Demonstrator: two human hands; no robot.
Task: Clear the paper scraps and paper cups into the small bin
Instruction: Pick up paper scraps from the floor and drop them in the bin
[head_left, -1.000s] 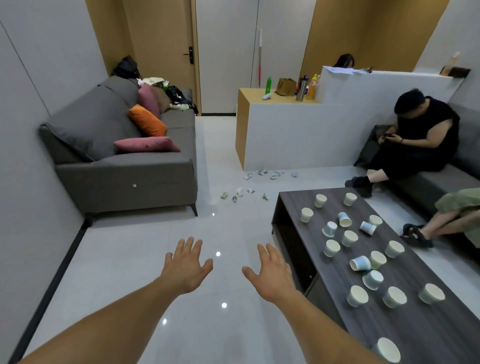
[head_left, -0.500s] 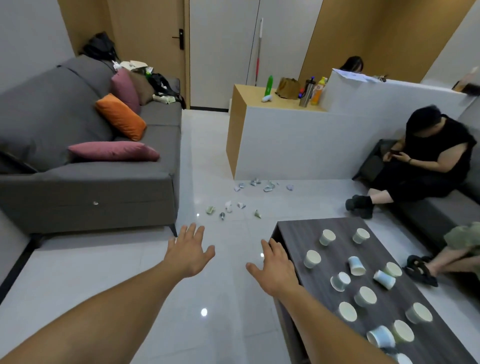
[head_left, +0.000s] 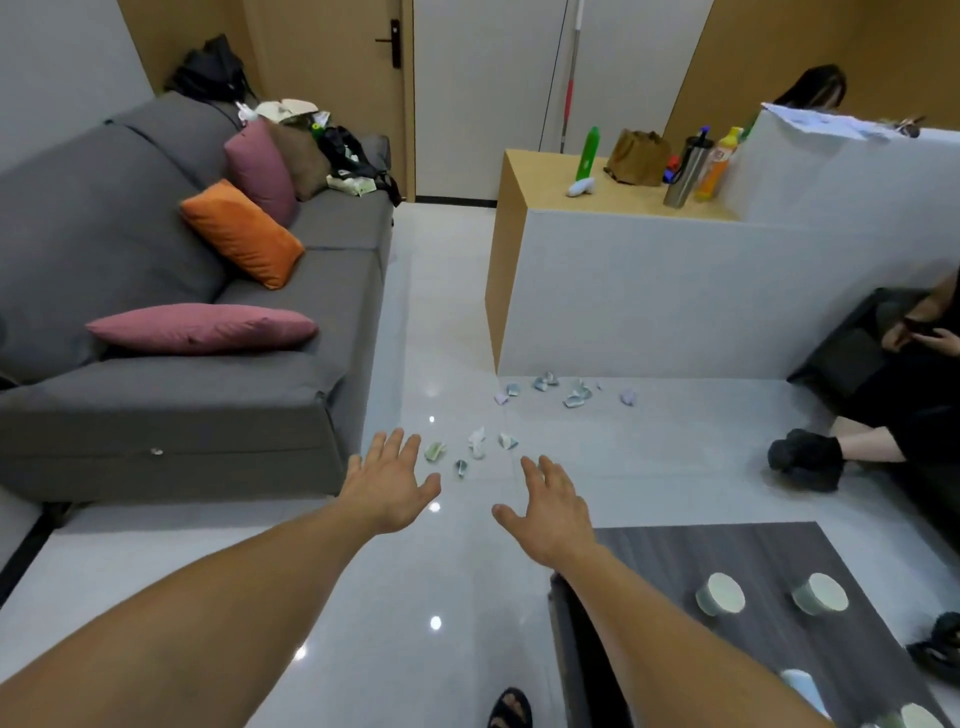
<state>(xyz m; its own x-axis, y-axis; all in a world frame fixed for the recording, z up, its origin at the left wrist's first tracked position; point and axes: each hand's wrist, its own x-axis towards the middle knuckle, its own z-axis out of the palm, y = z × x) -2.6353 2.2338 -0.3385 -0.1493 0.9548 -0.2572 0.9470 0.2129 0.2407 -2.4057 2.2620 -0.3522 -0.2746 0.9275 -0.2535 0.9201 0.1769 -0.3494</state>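
Crumpled paper scraps lie on the white floor in two clusters: a near one (head_left: 477, 447) just beyond my fingertips and a far one (head_left: 563, 391) at the foot of the white counter. Paper cups (head_left: 719, 594) stand on the dark coffee table (head_left: 670, 561) at the lower right; only a few show. My left hand (head_left: 392, 480) and my right hand (head_left: 548, 506) reach forward side by side above the floor, fingers straight and spread, holding nothing. No bin is in view.
A grey sofa (head_left: 171, 395) with pink and orange cushions fills the left. A white and wood counter (head_left: 649, 291) with bottles stands ahead on the right. A seated person's shoe (head_left: 805, 457) rests on the floor at right. My sandalled foot (head_left: 511, 709) shows at the bottom.
I have stepped forward and turned slightly left. The scraps are now much closer, just past my fingers, and most of the coffee table with its cups has slid out of view. Both hands stay open.
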